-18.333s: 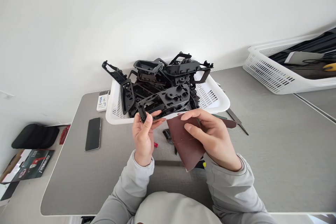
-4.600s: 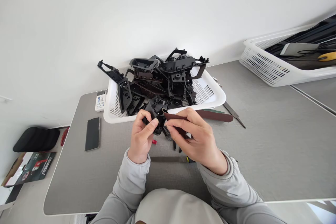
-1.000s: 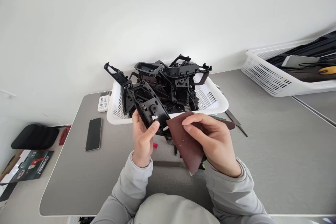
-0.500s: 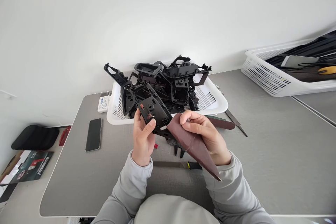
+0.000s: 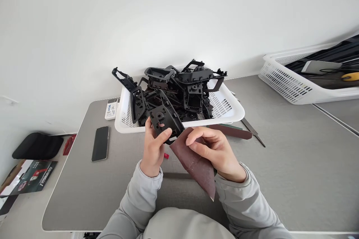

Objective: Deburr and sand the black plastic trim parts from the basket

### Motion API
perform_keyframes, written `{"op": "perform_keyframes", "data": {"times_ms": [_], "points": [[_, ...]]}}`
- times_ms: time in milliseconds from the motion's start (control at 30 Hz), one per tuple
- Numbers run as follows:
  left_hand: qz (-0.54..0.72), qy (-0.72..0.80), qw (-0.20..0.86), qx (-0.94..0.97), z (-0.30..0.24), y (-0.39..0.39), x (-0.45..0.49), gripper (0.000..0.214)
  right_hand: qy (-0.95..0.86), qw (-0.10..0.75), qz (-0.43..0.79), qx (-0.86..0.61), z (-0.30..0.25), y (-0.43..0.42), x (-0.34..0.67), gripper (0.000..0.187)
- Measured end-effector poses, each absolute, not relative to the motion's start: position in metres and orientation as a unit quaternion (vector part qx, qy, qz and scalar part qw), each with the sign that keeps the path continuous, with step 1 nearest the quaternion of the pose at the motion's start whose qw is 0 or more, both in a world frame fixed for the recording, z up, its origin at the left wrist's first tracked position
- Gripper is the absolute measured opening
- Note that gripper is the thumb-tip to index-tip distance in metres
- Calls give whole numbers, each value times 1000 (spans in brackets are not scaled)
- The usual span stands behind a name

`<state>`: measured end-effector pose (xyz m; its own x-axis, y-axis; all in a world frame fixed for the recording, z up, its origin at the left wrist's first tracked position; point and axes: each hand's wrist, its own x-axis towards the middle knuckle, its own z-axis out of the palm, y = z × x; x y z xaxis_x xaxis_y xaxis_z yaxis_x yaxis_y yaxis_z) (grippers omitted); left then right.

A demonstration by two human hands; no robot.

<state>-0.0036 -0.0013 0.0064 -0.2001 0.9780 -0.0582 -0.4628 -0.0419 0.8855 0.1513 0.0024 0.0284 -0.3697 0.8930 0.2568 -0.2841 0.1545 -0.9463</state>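
Left hand (image 5: 152,153) clamps a black plastic bracket (image 5: 164,117) just in front of the basket, its long axis tilted up and left. Right hand (image 5: 215,153), close beside, pinches gritty brown folded sandpaper (image 5: 195,166), its tip aimed down. Beyond, more black brackets (image 5: 190,97) heap in a white mesh basket (image 5: 224,116) on a grey desk (image 5: 280,149).
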Motion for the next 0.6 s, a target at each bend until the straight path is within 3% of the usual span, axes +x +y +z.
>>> {"op": "perform_keyframes", "data": {"times_ms": [233,600], "points": [[706,431,447,340,-6,-2,2,66,-554,526,509,-397,28,5,160,12],[701,446,408,379,-7,-1,0,66,-601,535,371,-463,32,4,161,11]]}}
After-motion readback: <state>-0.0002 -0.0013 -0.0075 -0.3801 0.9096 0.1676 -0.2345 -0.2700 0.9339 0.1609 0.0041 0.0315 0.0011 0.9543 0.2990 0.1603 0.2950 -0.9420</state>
